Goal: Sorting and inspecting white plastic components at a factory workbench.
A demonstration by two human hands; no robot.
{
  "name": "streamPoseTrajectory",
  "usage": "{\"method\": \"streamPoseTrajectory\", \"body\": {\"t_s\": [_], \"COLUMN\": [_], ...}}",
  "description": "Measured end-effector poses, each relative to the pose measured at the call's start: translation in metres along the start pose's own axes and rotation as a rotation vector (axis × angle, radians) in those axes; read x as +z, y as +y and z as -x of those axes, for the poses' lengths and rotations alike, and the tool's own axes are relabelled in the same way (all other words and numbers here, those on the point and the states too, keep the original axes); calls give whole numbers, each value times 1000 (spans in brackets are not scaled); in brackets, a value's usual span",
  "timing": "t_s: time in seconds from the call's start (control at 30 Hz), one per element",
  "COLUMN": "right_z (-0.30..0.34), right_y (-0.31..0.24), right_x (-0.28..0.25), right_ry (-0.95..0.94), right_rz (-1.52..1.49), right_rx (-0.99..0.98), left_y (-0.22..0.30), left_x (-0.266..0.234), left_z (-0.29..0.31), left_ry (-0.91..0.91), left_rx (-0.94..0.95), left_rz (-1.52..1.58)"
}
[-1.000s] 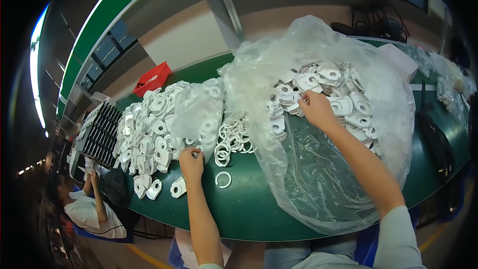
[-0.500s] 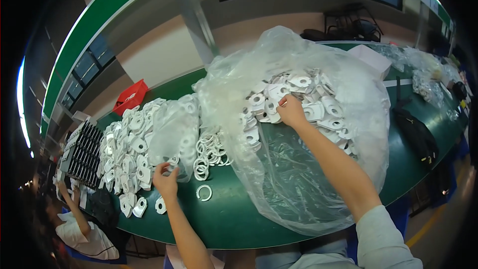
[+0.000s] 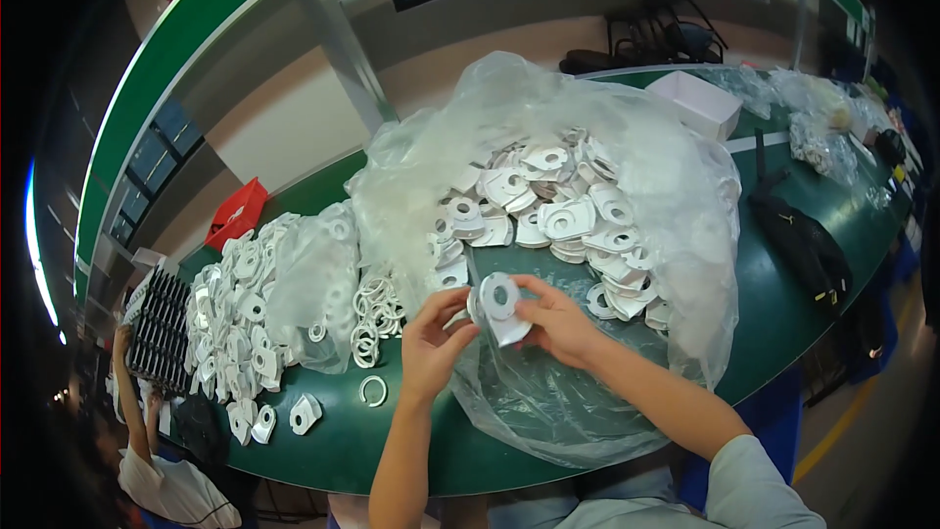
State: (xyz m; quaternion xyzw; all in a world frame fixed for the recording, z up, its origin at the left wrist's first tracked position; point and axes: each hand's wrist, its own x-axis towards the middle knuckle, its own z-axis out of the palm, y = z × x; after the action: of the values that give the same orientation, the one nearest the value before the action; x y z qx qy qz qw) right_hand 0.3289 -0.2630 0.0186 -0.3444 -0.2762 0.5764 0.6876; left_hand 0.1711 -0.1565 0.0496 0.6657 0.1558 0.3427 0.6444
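Observation:
My right hand [image 3: 563, 323] grips a white plastic part [image 3: 505, 321] with a round eye and a flat tab, held up over the near side of a clear plastic bag. Close against its left side, my left hand [image 3: 432, 341] pinches a white ring [image 3: 475, 307], seen nearly edge-on and partly hidden by the fingers. Behind both hands, a heap of similar white parts [image 3: 563, 220] lies in the opened bag [image 3: 411, 171]. Left of the bag is a small pile of white rings [image 3: 377, 312], with a single ring [image 3: 373, 391] on the table nearer me.
More white parts [image 3: 230, 333] are heaped at the left, some under a smaller clear bag [image 3: 311, 284]. Beyond stand a red bin [image 3: 237, 213] and a stack of black trays [image 3: 160, 333], where another person [image 3: 171, 475] works. A black bag [image 3: 805, 250] lies right on the green table [image 3: 416, 451].
My left hand has moved right from beside the smaller bag, bringing the ring. My right hand has come back toward me from the heap with a white part. Both now meet in front.

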Motion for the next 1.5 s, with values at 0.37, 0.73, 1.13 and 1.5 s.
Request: {"method": "streamPoseTrajectory", "body": {"t_s": [0.37,0.73,1.13,1.5], "right_z": [15,19,19,14], "right_y": [16,9,8,14], "right_x": [8,2,2,2], "right_ry": [-93,-134,-120,-175], "right_rz": [-130,-79,59,0], "right_rx": [235,276,300,281], "left_y": [-11,4,41,29], "left_x": [15,7,-46,-114], "left_z": [10,15,54,91], "left_ry": [86,-171,170,156], "left_rx": [384,152,41,-14], "left_rz": [-606,-602,-897,-932]}}
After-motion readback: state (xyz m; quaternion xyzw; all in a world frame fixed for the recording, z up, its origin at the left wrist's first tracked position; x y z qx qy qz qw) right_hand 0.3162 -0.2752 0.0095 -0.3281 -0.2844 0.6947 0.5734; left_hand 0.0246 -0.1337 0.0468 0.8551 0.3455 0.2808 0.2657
